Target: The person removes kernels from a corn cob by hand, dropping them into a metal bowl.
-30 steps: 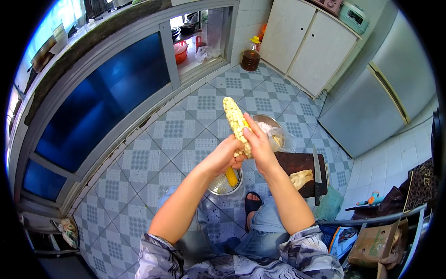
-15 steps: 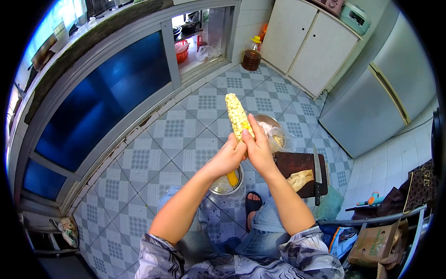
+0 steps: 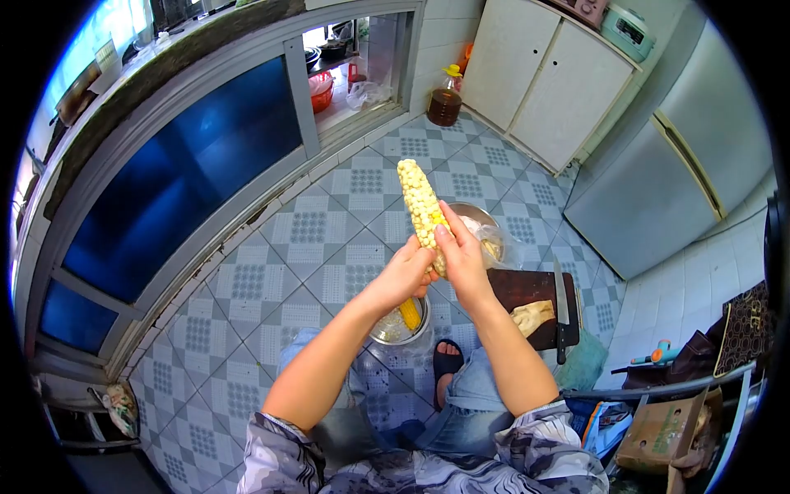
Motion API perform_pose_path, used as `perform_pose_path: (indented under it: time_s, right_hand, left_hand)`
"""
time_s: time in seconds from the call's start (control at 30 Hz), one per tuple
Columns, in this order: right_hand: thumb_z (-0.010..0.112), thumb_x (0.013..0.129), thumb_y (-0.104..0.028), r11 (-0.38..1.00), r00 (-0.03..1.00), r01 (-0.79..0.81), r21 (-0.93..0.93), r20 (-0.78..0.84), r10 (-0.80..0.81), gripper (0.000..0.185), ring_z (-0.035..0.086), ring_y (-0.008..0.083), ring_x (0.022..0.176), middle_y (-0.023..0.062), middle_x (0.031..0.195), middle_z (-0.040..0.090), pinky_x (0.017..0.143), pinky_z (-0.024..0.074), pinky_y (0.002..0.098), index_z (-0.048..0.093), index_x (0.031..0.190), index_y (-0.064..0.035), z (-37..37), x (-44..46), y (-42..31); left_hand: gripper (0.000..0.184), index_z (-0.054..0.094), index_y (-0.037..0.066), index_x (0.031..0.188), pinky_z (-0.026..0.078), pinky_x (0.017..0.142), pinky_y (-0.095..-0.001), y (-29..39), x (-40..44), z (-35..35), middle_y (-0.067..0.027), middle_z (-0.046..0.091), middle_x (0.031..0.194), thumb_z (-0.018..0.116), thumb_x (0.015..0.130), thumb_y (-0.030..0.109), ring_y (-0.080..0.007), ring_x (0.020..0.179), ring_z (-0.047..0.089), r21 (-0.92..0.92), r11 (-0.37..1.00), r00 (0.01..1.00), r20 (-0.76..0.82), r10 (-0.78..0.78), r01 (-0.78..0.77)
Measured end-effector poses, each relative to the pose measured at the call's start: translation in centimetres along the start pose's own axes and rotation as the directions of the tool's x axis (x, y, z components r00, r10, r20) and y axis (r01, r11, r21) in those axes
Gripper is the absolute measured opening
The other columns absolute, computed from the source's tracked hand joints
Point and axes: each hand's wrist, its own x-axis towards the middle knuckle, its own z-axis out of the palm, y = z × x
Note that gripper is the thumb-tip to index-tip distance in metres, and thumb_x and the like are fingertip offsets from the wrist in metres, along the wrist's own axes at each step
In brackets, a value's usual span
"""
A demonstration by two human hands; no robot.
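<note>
An ear of corn (image 3: 420,196), pale yellow with its kernels bare, points up and away from me between my two hands. My left hand (image 3: 406,270) is closed around its lower end. Higher on the right side, my right hand (image 3: 462,251) grips the cob, thumb resting on the kernels. Below the hands stands a metal pot (image 3: 425,317), partly hidden by my left forearm. Inside it lies a yellow corn piece (image 3: 410,314) beside something clear and wet-looking. Behind my right hand is a metal bowl (image 3: 476,207) with a plastic bag (image 3: 504,247) against it.
To the right, a dark cutting board (image 3: 527,286) carries a long knife (image 3: 563,309) and a pale tan piece of food (image 3: 532,316). A jug of brown liquid (image 3: 444,107) stands by the white cabinet (image 3: 535,74). The fridge (image 3: 650,189) is at right, a shelf with a cardboard box (image 3: 662,432) below.
The corn has shifted slightly up, and more of its lower end shows between my hands. My left fingers have moved a little around the base.
</note>
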Motion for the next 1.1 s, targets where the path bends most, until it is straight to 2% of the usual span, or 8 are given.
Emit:
perform_pose_path:
  time_s: [0.17, 0.23, 0.33, 0.47, 0.67, 0.83, 0.93, 1.1]
  right_hand:
    - [0.044, 0.095, -0.021, 0.987, 0.995, 0.094, -0.131, -0.003, -0.095, 0.049, 0.048, 0.0159, 0.112, 0.0145, 0.127, 0.048, 0.092, 0.0386, 0.0259, 0.033, 0.134, 0.0059, -0.1, -0.1, 0.1]
    - [0.044, 0.095, -0.022, 0.999, 0.998, -0.019, 0.036, -0.051, 0.021, 0.049, 0.047, 0.0158, 0.113, 0.0143, 0.128, 0.047, 0.093, 0.0384, 0.0262, 0.032, 0.134, 0.0057, -0.3, 0.1, 0.2]
    - [0.043, 0.096, -0.022, 0.999, 0.999, -0.018, 0.047, -0.035, 0.019, 0.049, 0.047, 0.0159, 0.113, 0.0134, 0.128, 0.047, 0.093, 0.0382, 0.0263, 0.032, 0.135, 0.0054, -0.4, 0.1, 0.0]
    - [0.041, 0.096, -0.022, 0.992, 0.998, -0.051, 0.119, -0.023, 0.054, 0.048, 0.047, 0.0159, 0.114, 0.0127, 0.13, 0.046, 0.094, 0.0378, 0.0261, 0.031, 0.135, 0.0048, -0.4, -0.1, -0.5]
    - [0.038, 0.097, -0.019, 0.993, 1.0, -0.012, 0.117, 0.01, 0.011, 0.046, 0.042, 0.017, 0.119, 0.0136, 0.134, 0.041, 0.098, 0.0343, 0.0276, 0.031, 0.136, 0.0041, -0.3, -0.2, -0.3]
    - [0.039, 0.096, -0.016, 0.993, 0.995, 0.086, -0.085, 0.054, -0.082, 0.044, 0.041, 0.0184, 0.121, 0.0148, 0.134, 0.041, 0.1, 0.0322, 0.029, 0.032, 0.135, 0.005, -0.4, -0.1, 0.7]
    - [0.04, 0.095, -0.015, 0.989, 0.993, 0.113, -0.096, 0.042, -0.11, 0.044, 0.042, 0.0182, 0.12, 0.0146, 0.133, 0.042, 0.099, 0.0332, 0.0287, 0.033, 0.134, 0.0051, -0.1, -0.1, 1.0]
    - [0.04, 0.096, -0.016, 0.998, 1.0, -0.003, 0.059, 0.012, 0.002, 0.044, 0.044, 0.0165, 0.117, 0.013, 0.132, 0.043, 0.097, 0.0352, 0.0274, 0.034, 0.134, 0.0039, 0.4, -0.4, -0.3]
  left_hand:
    - [0.02, 0.043, 0.007, 0.106, 0.027, 0.042, -0.0208, -0.8, 0.3, -0.3, -0.0027, 0.048, 0.073, 0.037, 0.088, 0.015, -0.0047, 0.047, 0.034, 0.03, 0.999, 0.997, -0.055, 0.045, -0.043]
    - [0.018, 0.043, 0.007, 0.103, 0.028, 0.042, -0.0206, -0.6, 0.3, -0.6, -0.0035, 0.049, 0.073, 0.037, 0.089, 0.016, -0.0052, 0.048, 0.035, 0.002, 0.999, 0.999, 0.036, 0.032, -0.032]
    - [0.015, 0.043, 0.008, 0.1, 0.027, 0.043, -0.0205, -0.4, 0.5, -0.7, -0.004, 0.049, 0.072, 0.037, 0.089, 0.017, -0.0053, 0.048, 0.035, -0.107, 0.994, 0.997, 0.07, -0.02, 0.028]
    - [0.015, 0.043, 0.009, 0.099, 0.027, 0.043, -0.0207, -0.5, 0.6, -0.6, -0.0043, 0.05, 0.072, 0.037, 0.091, 0.019, -0.0056, 0.048, 0.034, -0.145, 0.988, 0.997, 0.07, -0.034, 0.044]
    - [0.02, 0.041, 0.009, 0.107, 0.027, 0.043, -0.0202, -0.1, 0.1, -0.4, -0.0036, 0.048, 0.073, 0.034, 0.095, 0.022, -0.005, 0.048, 0.033, -0.092, 0.996, 0.997, 0.073, -0.014, 0.02]
    - [0.028, 0.039, 0.009, 0.118, 0.028, 0.044, -0.0198, -0.5, -0.1, 0.0, -0.0023, 0.047, 0.074, 0.032, 0.094, 0.021, -0.005, 0.049, 0.034, 0.037, 0.998, 0.999, -0.023, 0.046, -0.045]
    - [0.03, 0.04, 0.008, 0.119, 0.029, 0.044, -0.02, -0.6, 0.0, -0.2, -0.0027, 0.049, 0.075, 0.031, 0.091, 0.018, -0.0055, 0.05, 0.036, 0.077, 0.996, 0.997, -0.048, 0.056, -0.052]
    - [0.031, 0.042, 0.008, 0.116, 0.028, 0.042, -0.0205, -0.5, 0.3, -0.4, -0.0037, 0.05, 0.075, 0.031, 0.089, 0.016, -0.0057, 0.05, 0.037, -0.006, 0.999, 0.998, -0.059, 0.038, -0.038]
